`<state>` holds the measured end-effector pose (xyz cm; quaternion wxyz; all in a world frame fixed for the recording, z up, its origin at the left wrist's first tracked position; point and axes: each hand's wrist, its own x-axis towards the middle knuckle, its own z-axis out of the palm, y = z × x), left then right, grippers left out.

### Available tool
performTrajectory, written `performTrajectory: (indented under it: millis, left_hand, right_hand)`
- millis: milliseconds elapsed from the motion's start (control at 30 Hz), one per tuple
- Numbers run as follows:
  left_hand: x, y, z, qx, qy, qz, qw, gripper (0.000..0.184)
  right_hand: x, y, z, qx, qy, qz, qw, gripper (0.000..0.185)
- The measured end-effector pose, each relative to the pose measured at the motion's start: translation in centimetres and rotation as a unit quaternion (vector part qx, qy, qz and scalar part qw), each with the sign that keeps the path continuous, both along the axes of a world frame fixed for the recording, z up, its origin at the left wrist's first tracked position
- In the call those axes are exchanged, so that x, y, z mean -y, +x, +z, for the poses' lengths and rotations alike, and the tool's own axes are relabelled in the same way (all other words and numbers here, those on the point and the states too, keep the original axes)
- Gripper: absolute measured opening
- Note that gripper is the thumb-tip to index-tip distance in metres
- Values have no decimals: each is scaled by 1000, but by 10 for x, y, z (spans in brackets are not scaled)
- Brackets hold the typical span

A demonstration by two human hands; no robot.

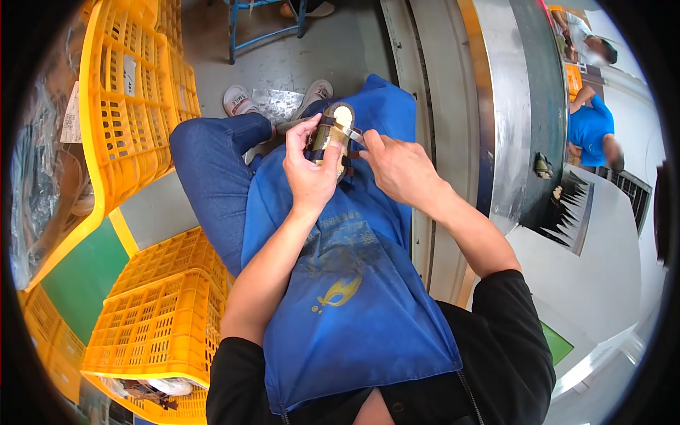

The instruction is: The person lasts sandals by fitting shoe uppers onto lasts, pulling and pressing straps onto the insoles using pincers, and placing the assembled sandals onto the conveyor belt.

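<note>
A small sandal (341, 117) with a pale insole and dark straps is held over the blue apron (354, 276) on my lap. My left hand (310, 166) is wrapped round its left side, with the thumb across the front. On the other side, my right hand (400, 164) pinches a small metal tool (354, 134) against the sandal near a strap. The far end of the tool is hidden by my fingers.
Yellow crates (131, 92) stand at the left, one holding plastic-wrapped items. More crates (152, 322) are lower left. A conveyor (542, 92) runs along the right with sandals (543, 166) on it. Two people (593, 124) are beyond it. A blue stool (263, 41) stands ahead.
</note>
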<state>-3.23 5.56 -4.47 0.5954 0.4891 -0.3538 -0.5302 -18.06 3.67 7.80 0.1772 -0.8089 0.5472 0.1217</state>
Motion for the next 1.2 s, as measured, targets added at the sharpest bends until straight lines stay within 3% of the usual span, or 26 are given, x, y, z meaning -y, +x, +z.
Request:
performTrajectory:
  millis: [100,200,433,533,600,633,700,733,767,800,833,867,933,967,1067,1133,1200]
  left_hand:
    - [0,1,3,-5,9,10,1000,41]
    - [4,8,2,205,-85,-9,975,40]
    - [5,12,10,296,-95,-35,950,36]
    - [2,12,5,288,-106,-28,951,35]
    - [2,15,5,289,-138,-26,947,35]
    - [0,14,5,290,-138,-25,947,35]
    - [-4,9,4,205,-70,-25,976,39]
    - [-5,7,-5,216,-99,-23,971,39]
    - [-6,4,-10,184,-100,-19,978,39]
    - [-4,4,-12,153,-101,-14,983,40]
    - [-4,7,-15,151,-96,-46,983,56]
    - [-6,8,-17,152,-98,-47,982,56]
    - [-7,6,-12,163,-41,-77,983,73]
    - [-6,5,-9,84,-7,-103,991,88]
    - [4,10,21,197,60,-151,967,96]
    - [12,17,25,332,39,-154,930,90]
    - [17,22,19,389,-23,-115,914,74]
  right_hand:
    - [7,5,10,-46,50,1,998,20]
    - [10,5,11,-41,60,6,997,19]
    - [15,-6,12,-6,133,-29,991,22]
    - [7,2,23,12,66,-75,995,28]
    - [3,20,31,127,-54,-142,980,48]
    - [4,16,9,235,-152,-54,959,70]
    - [-4,11,-14,196,-124,-13,973,68]
    - [-3,11,-23,101,-68,-8,993,65]
    - [-3,7,-27,102,-73,-13,992,65]
    - [0,7,-27,159,-86,-82,980,61]
    - [6,7,-27,217,-96,-144,961,58]
    - [7,4,-24,255,-63,-265,928,46]
    - [9,-10,-15,350,-32,-332,876,35]
    - [8,-15,-8,370,-24,-355,858,29]
    - [6,-33,6,456,183,-453,743,21]
    - [-2,-42,-7,448,211,-426,757,21]
    - [-8,-43,-13,453,209,-412,763,19]
